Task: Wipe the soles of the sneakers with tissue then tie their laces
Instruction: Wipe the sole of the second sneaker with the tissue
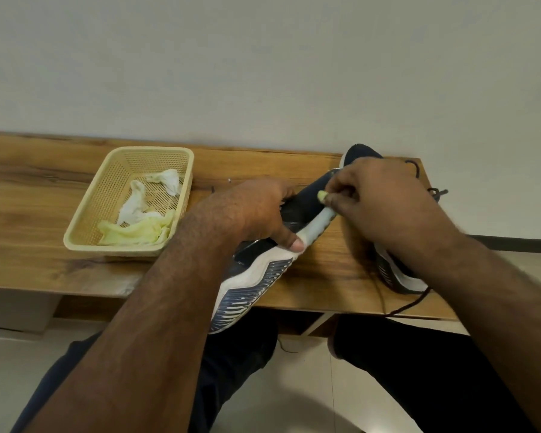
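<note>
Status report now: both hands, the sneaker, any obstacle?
Left hand grips sneaker, sole turned up. Right hand pinches tissue against sole edge. Second sneaker close behind, laces loose.

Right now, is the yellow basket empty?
No, the yellow basket on the wooden table holds crumpled used tissues, some white and some yellowish.

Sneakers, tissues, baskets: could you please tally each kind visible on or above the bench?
Sneakers: 2, one held, one lying on the bench
Tissues: 4, three in the basket, one in the right hand
Baskets: 1
Total: 7
</note>
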